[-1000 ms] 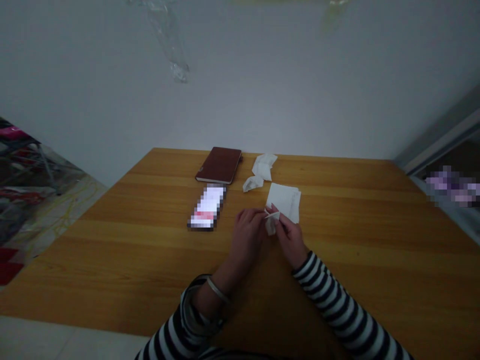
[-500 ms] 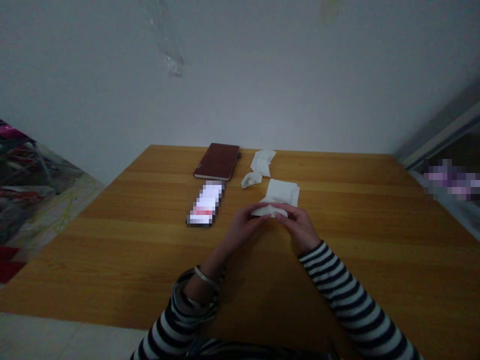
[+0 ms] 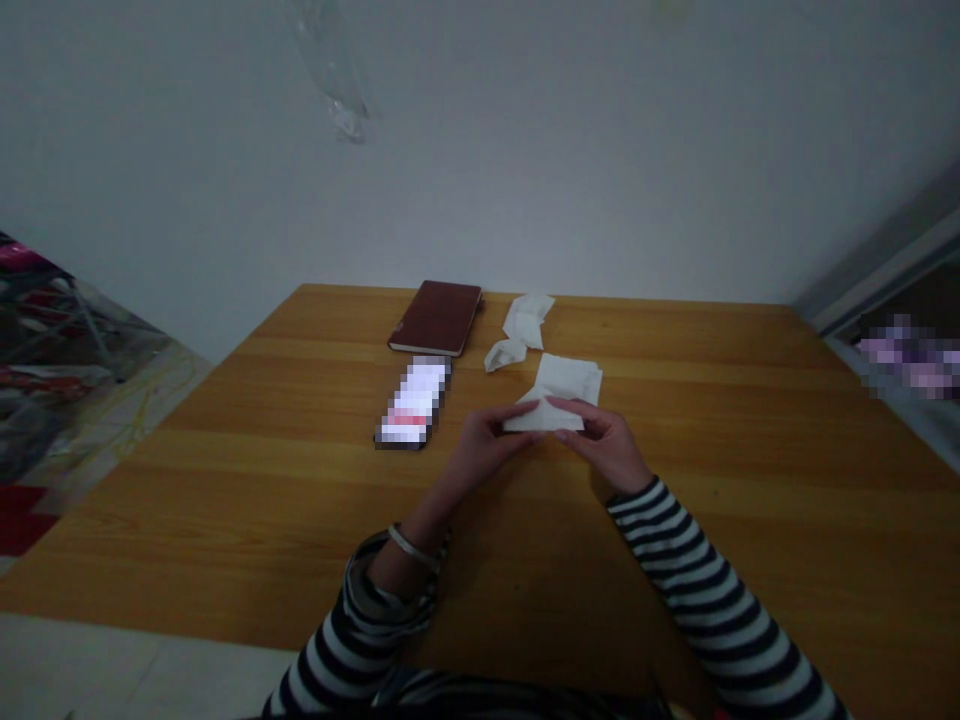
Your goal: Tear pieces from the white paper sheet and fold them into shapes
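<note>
A small folded piece of white paper, soft like a tissue, is held between my two hands over the wooden table. My left hand pinches its left side, thumb below and fingers above. On the other side my right hand grips it the same way, its index finger near the middle. Right behind lies a flat stack of white paper sheets, partly covered by the held piece. Farther back are a crumpled white paper and another loose one.
Left of the hands lies a phone with a lit, blurred screen. A brown notebook rests behind it, near the wall. Clear plastic hangs on the wall. Clutter stands beyond the table's left edge.
The folded paper has opened out and shows a wider, peaked face. My right fingers have shifted slightly right. The whole view has tilted a little.
</note>
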A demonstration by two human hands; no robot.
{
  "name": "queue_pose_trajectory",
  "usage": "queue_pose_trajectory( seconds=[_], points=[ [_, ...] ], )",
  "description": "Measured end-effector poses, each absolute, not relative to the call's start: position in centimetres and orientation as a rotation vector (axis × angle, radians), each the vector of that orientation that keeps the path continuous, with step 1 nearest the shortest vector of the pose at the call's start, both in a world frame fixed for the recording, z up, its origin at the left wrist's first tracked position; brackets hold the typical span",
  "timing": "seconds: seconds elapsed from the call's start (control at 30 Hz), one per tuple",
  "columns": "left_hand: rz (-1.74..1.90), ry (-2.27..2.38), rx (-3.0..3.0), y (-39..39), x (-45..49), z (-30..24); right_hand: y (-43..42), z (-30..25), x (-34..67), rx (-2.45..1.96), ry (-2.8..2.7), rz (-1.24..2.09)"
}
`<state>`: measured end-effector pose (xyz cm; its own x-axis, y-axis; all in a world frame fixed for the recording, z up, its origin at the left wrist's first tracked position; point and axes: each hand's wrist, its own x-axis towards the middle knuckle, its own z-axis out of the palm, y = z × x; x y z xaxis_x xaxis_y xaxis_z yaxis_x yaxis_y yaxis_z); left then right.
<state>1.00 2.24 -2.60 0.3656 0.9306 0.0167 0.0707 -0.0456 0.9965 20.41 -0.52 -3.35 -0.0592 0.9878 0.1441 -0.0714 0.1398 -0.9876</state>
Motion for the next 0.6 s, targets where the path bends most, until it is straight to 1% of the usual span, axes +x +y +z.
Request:
queue_pose_trajectory(
  seconds=[0.4, 0.6],
  points=[
    [0.882, 1.003, 1.335, 2.30, 1.09, -2.12, -0.63, -3.62, 20.30, -0.995, -1.258, 1.198],
    [0.899, 0.977, 1.312, 2.12, 1.31, -2.24, -0.75, -4.02, 20.04, -1.015, -1.263, 1.138]
  ],
)
